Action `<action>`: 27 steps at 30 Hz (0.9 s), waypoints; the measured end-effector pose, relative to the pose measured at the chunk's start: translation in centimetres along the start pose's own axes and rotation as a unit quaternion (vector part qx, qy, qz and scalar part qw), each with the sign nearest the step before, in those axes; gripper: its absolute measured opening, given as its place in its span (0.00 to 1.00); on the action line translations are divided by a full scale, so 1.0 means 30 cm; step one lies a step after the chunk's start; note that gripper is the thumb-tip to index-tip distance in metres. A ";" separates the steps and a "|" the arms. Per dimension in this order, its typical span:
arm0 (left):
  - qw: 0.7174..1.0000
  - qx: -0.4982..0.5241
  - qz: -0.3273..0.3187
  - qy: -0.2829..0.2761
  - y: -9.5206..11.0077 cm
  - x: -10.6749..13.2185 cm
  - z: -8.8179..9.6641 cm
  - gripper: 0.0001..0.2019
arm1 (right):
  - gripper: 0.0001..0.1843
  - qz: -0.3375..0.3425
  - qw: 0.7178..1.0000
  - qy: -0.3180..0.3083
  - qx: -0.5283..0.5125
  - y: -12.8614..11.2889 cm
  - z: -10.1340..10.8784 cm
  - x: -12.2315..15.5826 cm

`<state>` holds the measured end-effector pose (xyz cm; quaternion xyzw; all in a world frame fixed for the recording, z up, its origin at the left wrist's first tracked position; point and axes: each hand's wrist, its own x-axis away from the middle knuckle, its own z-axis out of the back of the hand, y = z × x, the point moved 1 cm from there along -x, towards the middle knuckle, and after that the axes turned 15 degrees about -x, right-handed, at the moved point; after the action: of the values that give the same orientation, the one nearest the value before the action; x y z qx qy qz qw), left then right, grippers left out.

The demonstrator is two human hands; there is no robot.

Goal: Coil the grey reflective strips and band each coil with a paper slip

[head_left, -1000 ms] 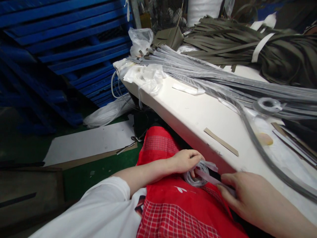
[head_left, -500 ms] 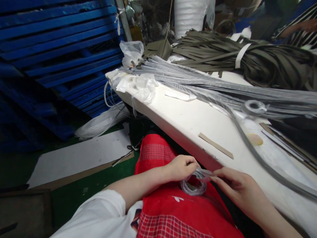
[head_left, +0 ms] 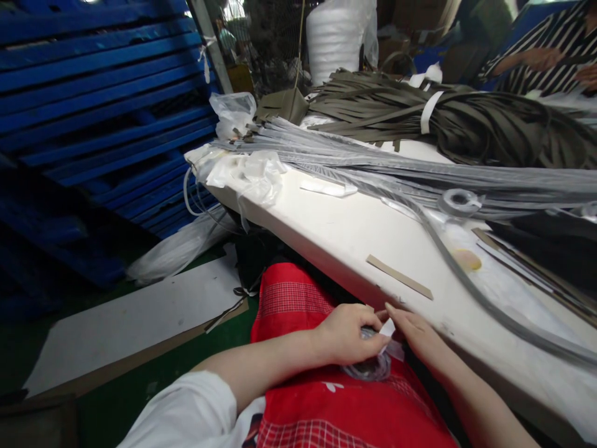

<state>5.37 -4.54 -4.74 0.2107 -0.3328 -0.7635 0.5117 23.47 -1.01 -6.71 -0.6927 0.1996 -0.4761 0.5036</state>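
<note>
My left hand (head_left: 347, 333) rests on my lap over red checked cloth (head_left: 326, 398), its fingers curled round a roll of clear tape (head_left: 370, 367). My right hand (head_left: 417, 336) meets it from the right, its fingertips pinching the loose end of the tape (head_left: 388, 328) just below the edge of the white table (head_left: 354, 230). Both hands touch each other at the roll.
On the table lie a sheaf of long grey strips (head_left: 420, 171), a heap of olive straps (head_left: 457, 118), a second tape roll (head_left: 459, 202), a short tan strip (head_left: 398, 277) and crumpled plastic (head_left: 252, 171). Blue pallets (head_left: 102, 106) stand left. A person in a striped top (head_left: 545, 59) works at the far right.
My right hand has moved left along the pulled-out tape until its fingers meet my left hand at the roll. The view has tilted up a little.
</note>
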 end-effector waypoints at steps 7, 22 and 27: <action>1.000 0.014 -0.015 -0.015 0.004 0.021 0.010 0.12 | 0.28 -0.016 0.984 0.012 -0.178 0.057 -0.076 -0.071; 0.995 0.028 0.075 0.059 0.001 0.023 -0.006 0.11 | 0.20 0.145 0.980 0.039 0.132 -0.071 -0.030 0.017; 0.980 0.061 0.167 0.085 -0.025 0.019 -0.033 0.07 | 0.22 0.124 0.989 -0.021 0.085 -0.083 -0.008 0.013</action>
<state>5.33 -5.17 -5.95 0.2467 -0.3650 -0.6247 0.6447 22.94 -0.39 -4.32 -0.6277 0.2319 -0.4105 0.6195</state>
